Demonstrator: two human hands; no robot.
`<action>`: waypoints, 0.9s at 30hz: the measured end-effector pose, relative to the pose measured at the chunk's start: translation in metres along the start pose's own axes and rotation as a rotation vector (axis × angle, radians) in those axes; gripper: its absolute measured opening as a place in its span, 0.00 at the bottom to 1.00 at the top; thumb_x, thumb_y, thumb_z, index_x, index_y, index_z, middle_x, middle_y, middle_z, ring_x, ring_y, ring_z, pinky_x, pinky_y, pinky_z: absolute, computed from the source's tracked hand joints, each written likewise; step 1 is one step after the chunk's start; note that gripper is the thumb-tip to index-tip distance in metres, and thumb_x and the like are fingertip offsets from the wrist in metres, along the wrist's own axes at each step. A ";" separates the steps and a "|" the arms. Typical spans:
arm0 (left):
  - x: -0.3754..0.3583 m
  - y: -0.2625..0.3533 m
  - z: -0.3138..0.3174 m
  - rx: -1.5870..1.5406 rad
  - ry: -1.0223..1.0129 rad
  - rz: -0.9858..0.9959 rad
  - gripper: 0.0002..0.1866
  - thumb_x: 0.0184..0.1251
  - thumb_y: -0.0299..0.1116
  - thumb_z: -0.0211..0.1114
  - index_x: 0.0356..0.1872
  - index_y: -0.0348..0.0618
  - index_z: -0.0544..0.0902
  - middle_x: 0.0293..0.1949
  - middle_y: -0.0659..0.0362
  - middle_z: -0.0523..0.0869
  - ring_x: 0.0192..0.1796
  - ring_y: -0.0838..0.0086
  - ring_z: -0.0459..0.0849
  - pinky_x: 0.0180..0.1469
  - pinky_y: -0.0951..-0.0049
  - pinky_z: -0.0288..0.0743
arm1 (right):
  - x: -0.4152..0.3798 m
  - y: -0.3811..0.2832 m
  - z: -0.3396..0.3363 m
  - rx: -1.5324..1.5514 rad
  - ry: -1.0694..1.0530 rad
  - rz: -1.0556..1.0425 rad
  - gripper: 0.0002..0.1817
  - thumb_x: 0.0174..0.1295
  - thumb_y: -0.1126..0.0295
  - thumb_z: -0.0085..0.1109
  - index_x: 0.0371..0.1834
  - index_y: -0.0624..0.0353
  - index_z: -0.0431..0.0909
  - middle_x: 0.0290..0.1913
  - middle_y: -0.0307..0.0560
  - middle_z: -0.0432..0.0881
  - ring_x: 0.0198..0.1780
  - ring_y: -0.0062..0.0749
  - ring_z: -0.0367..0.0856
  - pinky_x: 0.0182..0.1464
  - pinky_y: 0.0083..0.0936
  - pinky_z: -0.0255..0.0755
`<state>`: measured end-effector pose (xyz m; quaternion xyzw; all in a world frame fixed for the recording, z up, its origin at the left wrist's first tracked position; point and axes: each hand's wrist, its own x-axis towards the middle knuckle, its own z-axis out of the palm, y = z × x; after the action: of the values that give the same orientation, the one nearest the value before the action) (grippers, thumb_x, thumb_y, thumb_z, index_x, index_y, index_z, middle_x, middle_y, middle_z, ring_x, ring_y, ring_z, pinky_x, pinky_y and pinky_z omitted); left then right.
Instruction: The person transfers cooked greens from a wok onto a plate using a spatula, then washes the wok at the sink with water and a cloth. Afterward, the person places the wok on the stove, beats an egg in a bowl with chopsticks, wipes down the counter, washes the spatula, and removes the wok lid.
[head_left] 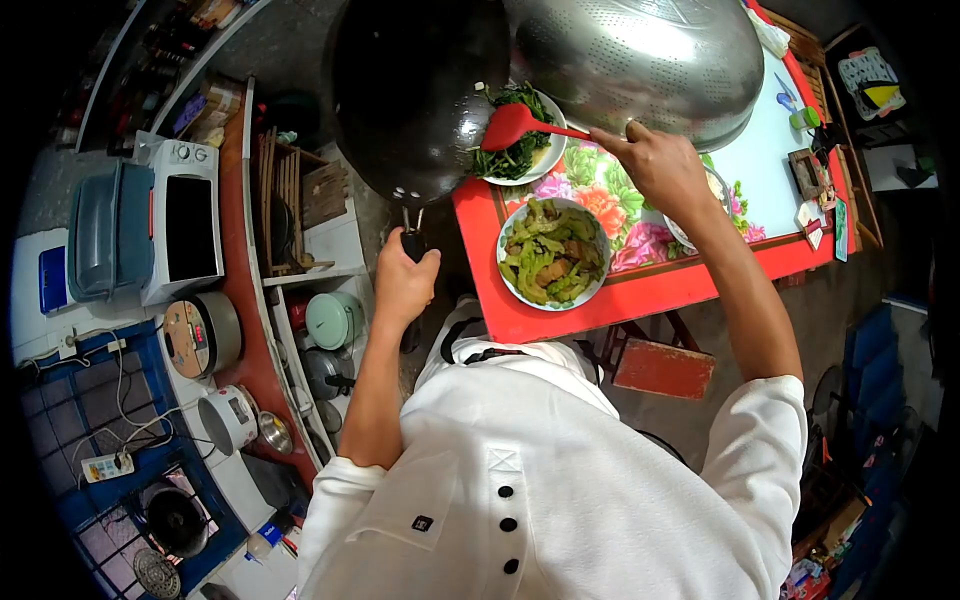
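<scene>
The left hand [403,283] is clenched round the handle of the black wok [420,95], which is tilted over a plate [520,140] of greens on the red table [560,315]. The right hand [660,165] grips a red spatula [515,125], its blade on the greens at the wok's rim. Just below sits 1 bowl [553,253] of green vegetables. A steel colander [640,60] stands behind.

Wok [420,90], spatula [515,125], probably greens [515,155].
</scene>
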<state>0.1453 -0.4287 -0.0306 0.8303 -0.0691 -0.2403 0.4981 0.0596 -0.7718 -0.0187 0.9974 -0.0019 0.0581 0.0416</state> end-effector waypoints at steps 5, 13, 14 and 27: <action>0.003 0.001 -0.007 0.030 0.039 -0.002 0.12 0.59 0.27 0.61 0.41 0.33 0.71 0.14 0.62 0.73 0.11 0.77 0.72 0.13 0.74 0.65 | -0.009 0.001 0.005 -0.061 -0.028 0.016 0.23 0.63 0.69 0.52 0.62 0.34 0.74 0.30 0.44 0.75 0.30 0.38 0.80 0.28 0.35 0.74; -0.002 0.007 -0.016 -0.017 0.036 0.002 0.11 0.59 0.26 0.61 0.40 0.35 0.70 0.15 0.62 0.73 0.10 0.78 0.70 0.11 0.75 0.64 | -0.001 -0.008 -0.021 0.066 0.075 0.123 0.23 0.64 0.68 0.51 0.62 0.33 0.74 0.33 0.42 0.76 0.29 0.38 0.81 0.28 0.34 0.75; -0.005 0.006 -0.015 -0.048 0.026 -0.004 0.11 0.59 0.26 0.61 0.39 0.35 0.70 0.15 0.62 0.73 0.10 0.78 0.70 0.11 0.75 0.64 | 0.003 -0.013 -0.022 0.110 0.171 0.148 0.23 0.64 0.66 0.52 0.63 0.33 0.73 0.32 0.42 0.75 0.29 0.40 0.80 0.28 0.35 0.75; -0.013 0.003 -0.016 -0.069 -0.020 0.003 0.10 0.58 0.27 0.61 0.38 0.36 0.71 0.14 0.63 0.73 0.11 0.78 0.71 0.12 0.75 0.65 | 0.014 -0.021 0.000 0.314 0.122 0.181 0.20 0.66 0.66 0.51 0.61 0.38 0.76 0.37 0.49 0.82 0.35 0.40 0.83 0.35 0.34 0.76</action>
<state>0.1416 -0.4131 -0.0181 0.8100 -0.0669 -0.2499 0.5263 0.0736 -0.7507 -0.0190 0.9821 -0.0798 0.1217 -0.1199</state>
